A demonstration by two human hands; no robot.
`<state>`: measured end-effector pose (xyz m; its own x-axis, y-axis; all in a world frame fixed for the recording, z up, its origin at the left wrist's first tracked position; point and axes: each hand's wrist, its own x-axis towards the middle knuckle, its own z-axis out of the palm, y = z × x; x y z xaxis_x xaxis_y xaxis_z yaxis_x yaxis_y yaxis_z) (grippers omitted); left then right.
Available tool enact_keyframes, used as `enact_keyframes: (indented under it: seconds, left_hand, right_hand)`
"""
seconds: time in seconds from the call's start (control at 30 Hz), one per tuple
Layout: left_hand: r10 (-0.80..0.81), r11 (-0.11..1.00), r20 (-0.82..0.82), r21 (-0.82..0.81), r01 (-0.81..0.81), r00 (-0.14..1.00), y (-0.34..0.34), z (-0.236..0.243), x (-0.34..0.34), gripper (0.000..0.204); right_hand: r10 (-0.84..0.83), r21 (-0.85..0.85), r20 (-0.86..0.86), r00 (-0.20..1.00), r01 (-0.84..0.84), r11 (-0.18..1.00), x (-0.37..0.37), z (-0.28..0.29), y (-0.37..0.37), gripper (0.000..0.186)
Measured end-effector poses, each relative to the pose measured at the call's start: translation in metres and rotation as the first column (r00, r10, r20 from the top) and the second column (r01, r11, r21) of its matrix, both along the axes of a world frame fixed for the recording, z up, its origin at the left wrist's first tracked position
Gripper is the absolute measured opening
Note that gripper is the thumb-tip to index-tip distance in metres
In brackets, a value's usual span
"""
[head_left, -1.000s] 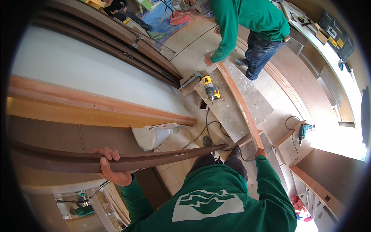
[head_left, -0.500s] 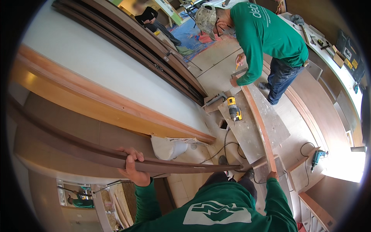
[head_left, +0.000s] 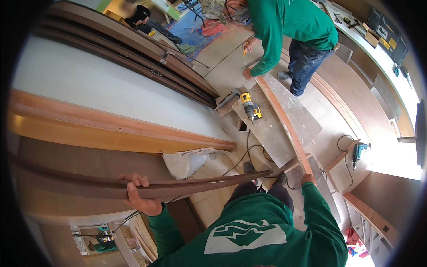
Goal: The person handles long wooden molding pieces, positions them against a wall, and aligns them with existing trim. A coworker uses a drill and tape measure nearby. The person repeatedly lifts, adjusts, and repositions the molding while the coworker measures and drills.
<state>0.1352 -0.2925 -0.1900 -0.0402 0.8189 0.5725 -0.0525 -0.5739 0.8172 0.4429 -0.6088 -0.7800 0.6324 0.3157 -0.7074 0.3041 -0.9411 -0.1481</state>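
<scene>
Overhead, left hand (head_left: 141, 197) gripped the dark curved moulding strip (head_left: 187, 184); right hand (head_left: 308, 179) closed on the reddish timber batten's (head_left: 284, 124) near end.

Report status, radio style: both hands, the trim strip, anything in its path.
Left hand gripping long dark trim strip. Right hand on end of reddish wood strip on the board. White bag and cables below the dark strip.
</scene>
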Motion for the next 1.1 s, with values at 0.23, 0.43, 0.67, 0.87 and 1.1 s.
enact_keyframes:
  seconds: [0.23, 0.43, 0.67, 0.87, 1.1]
  left_hand:
    - [-0.009, 1.0, -0.005, 0.014, 0.01, 1.0, 0.003, -0.002, 0.004, 0.045]
    - [-0.011, 1.0, 0.021, 0.007, 0.011, 1.0, 0.005, -0.003, 0.007, 0.045]
    - [-0.009, 1.0, 0.01, 0.014, 0.009, 1.0, 0.007, -0.004, 0.003, 0.044]
    - [-0.001, 1.0, 0.01, 0.013, 0.0, 1.0, 0.009, -0.004, 0.0, 0.044]
    - [-0.006, 1.0, 0.028, 0.011, 0.005, 1.0, 0.01, -0.005, 0.002, 0.045]
  right_hand:
    - [0.045, -0.015, 0.029, 0.999, -0.045, 0.999, -0.002, 0.006, 0.004, 0.028]
    - [0.036, -0.011, 0.005, 0.999, -0.036, 0.999, 0.0, 0.0, 0.002, 0.029]
    - [-0.007, -0.012, 0.018, 1.0, 0.008, 1.0, -0.001, 0.006, 0.006, 0.029]
    - [0.029, -0.022, -0.004, 1.0, -0.029, 0.999, 0.0, 0.009, 0.006, 0.029]
    - [0.01, -0.001, 0.001, 1.0, -0.01, 1.0, 0.0, 0.014, 0.006, 0.03]
